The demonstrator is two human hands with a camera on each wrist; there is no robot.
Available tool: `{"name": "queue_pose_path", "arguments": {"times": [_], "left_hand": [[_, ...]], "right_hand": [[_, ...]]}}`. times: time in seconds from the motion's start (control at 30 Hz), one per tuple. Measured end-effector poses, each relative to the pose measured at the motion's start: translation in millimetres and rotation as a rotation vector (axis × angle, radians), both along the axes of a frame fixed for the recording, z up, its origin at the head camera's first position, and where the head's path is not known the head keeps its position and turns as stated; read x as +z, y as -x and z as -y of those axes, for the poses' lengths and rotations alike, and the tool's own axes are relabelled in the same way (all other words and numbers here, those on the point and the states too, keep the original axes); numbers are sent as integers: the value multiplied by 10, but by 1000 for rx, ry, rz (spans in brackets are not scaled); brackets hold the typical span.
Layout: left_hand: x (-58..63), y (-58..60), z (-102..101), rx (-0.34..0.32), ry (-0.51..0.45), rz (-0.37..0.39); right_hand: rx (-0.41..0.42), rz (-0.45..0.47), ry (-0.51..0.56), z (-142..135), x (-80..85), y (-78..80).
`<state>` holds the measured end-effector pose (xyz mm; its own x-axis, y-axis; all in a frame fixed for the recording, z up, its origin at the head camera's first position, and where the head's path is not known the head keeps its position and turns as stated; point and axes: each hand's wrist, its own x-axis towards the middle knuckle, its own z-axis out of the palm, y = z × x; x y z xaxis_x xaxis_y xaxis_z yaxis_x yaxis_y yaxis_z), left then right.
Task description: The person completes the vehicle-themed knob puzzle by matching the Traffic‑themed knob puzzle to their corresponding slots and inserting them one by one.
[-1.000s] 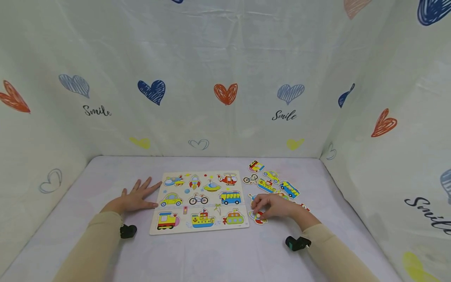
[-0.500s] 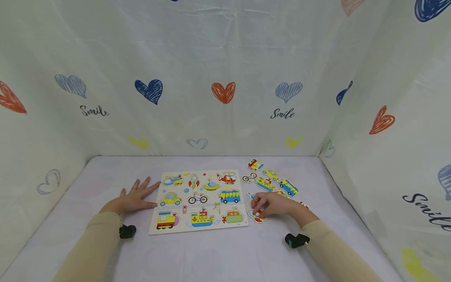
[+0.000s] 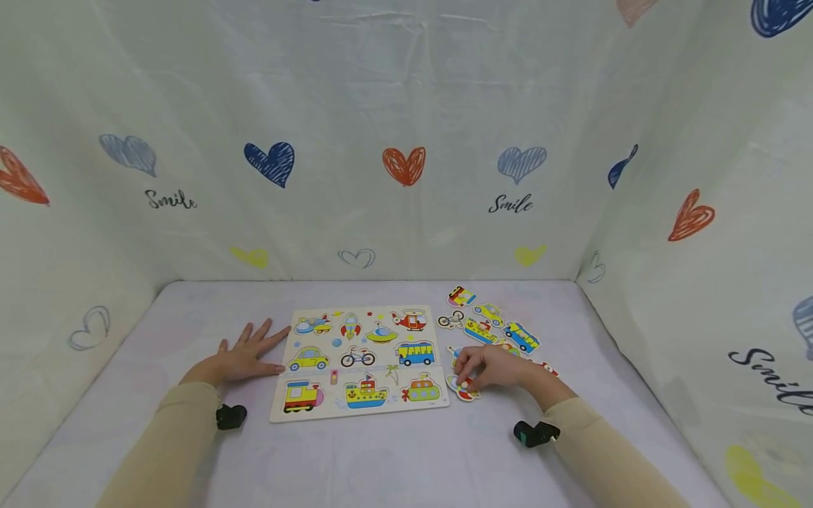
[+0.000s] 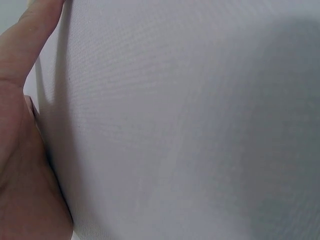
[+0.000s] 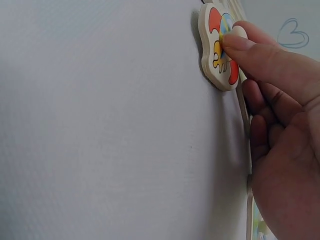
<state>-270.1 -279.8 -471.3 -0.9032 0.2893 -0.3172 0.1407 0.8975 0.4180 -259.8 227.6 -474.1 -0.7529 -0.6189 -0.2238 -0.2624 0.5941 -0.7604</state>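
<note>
A flat puzzle board (image 3: 336, 415) with printed vehicles lies on the table. My left hand (image 3: 238, 360) rests on the cloth with fingers spread, its thumb and a fingertip at the board's left edge. Only part of this left hand (image 4: 25, 135) shows in the left wrist view. To the right of the board, my right hand (image 3: 492, 368) pinches the pale knob of a rocket puzzle piece (image 3: 466, 394) between thumb and index finger. In the right wrist view the rocket piece (image 5: 216, 75) stands tilted close to the cloth; whether it touches is unclear.
Behind my right hand lie loose puzzle pieces: a train (image 3: 461, 296), a car (image 3: 488, 314), a bicycle (image 3: 451, 320), a ship (image 3: 479, 331) and a bus (image 3: 521, 338). Others are partly hidden by the hand. A heart-printed curtain (image 3: 406, 233) encloses the table's back and sides.
</note>
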Motion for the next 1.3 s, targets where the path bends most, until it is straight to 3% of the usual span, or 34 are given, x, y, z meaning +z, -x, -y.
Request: {"name": "queue_pose_path", "arguments": {"times": [0.4, 0.73, 1.07, 1.3], "left_hand": [[-12, -15, -24, 19, -14, 20], [35, -27, -40, 19, 8, 6], [35, -40, -8, 14, 8, -1], [36, -51, -13, 16, 4, -5]], "right_hand": [[28, -19, 33, 117, 121, 4], [68, -67, 86, 408, 231, 68], [20, -116, 135, 749, 301, 169], [37, -140, 171, 961, 316, 216]]}}
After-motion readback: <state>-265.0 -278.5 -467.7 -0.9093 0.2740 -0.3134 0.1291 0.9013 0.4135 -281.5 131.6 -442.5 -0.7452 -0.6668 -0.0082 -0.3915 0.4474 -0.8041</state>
